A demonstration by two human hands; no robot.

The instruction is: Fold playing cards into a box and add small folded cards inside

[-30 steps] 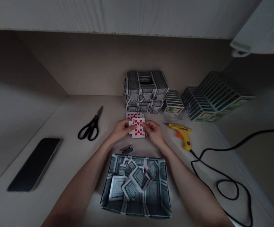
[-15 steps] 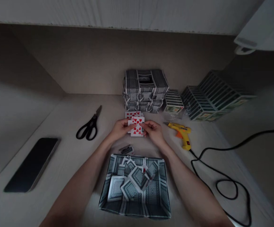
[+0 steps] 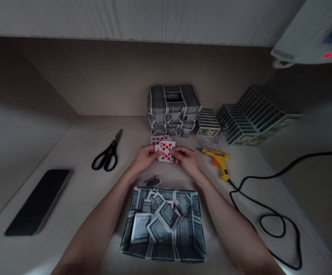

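Playing cards [image 3: 166,147] are pinched between my two hands, the ten of hearts facing me. My left hand [image 3: 146,157] grips their left edge, its thumb lying across the front. On the opposite edge my right hand [image 3: 186,157] closes with thumb and fingers. How many cards are behind the front one, I cannot tell. Just beyond them, more red-suited cards [image 3: 157,138] lie on the table, partly covered. Nearer to me stands an open box made of cards [image 3: 202,229], with several folded cards [image 3: 168,214] loose inside. A small folded piece [image 3: 152,181] lies between box and hands.
Black scissors [image 3: 108,152] and a phone [image 3: 38,202] lie at left. A yellow glue gun [image 3: 219,160] with a looping black cable [image 3: 269,215] is at right. Behind stand a stacked card box [image 3: 173,109] and folded-card stacks [image 3: 247,120]. A shelf [image 3: 143,21] overhangs.
The front card has tilted slightly, and its lower edge sits a little higher. Both hands keep their grip. The whole view has shifted slightly.
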